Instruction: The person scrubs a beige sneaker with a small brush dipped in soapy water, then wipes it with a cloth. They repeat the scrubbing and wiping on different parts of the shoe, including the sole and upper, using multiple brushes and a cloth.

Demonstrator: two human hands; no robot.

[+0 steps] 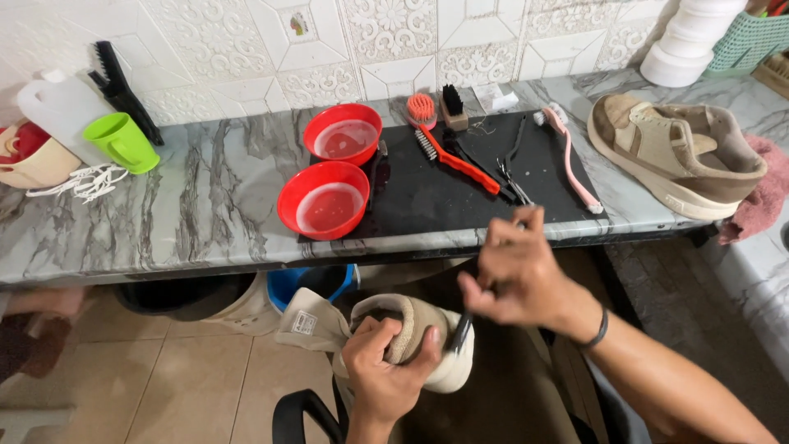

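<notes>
Head camera: my left hand (385,380) grips the beige shoe (394,333) below the counter (205,214), my right hand (516,275) pinching a dark tool (460,330) against its heel. Soft upper, stiff sole, I judge; best held at the collar. Two red bowls (325,200), one other shoe (678,152).

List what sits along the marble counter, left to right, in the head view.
White plastic jug → green cup → two red bowls → orange-handled brush → pink brush → tan shoe → pink cloth.
</notes>
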